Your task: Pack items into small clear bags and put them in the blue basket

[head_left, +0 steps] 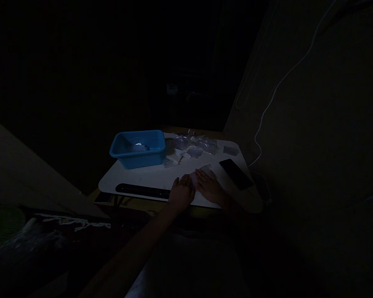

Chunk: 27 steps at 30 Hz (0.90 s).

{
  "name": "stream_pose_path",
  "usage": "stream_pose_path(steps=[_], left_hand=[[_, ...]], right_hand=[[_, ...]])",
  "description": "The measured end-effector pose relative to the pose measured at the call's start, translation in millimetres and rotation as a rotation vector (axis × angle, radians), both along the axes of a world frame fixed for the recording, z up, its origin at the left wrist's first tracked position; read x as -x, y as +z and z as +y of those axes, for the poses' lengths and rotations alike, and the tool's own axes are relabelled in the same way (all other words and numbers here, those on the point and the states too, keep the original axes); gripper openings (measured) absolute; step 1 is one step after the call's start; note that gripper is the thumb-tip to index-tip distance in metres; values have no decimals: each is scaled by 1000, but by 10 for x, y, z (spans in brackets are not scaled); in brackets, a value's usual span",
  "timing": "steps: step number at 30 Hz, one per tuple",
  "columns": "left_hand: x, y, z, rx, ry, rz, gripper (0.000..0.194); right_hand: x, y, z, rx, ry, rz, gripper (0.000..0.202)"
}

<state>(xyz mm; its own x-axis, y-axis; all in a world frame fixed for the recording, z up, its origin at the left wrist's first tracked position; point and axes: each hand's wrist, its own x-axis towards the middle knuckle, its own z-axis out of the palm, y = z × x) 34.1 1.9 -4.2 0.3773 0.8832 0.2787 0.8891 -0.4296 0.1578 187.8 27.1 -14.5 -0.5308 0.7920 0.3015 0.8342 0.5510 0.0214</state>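
R hand (209,186) flat, fingers out, on plastic pc (207,167) nr table's (149,176) 6 o'clk edge; L hand (182,193) half-curled beside it, hold can't tell. Pc looks mid-handling; blue tub (143,159), 10 o'clk, part-filled; plastic pile (207,145), 12 o'clk, untouched.

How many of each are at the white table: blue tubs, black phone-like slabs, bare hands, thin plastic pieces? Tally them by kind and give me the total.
Blue tub: 1
Black phone-like slab: 1
Bare hands: 2 (left hand, right hand)
Thin plastic pieces: at least 2, overlapping and too dim to count exactly
Total: at least 6
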Motion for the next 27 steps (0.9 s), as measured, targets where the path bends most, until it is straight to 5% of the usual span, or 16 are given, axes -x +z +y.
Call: stream_pose_path(steps=[27], left_hand=[[13, -10, -27, 14, 4, 3, 41]], right_hand=[[-356, -129, 372, -136, -218, 28, 46]])
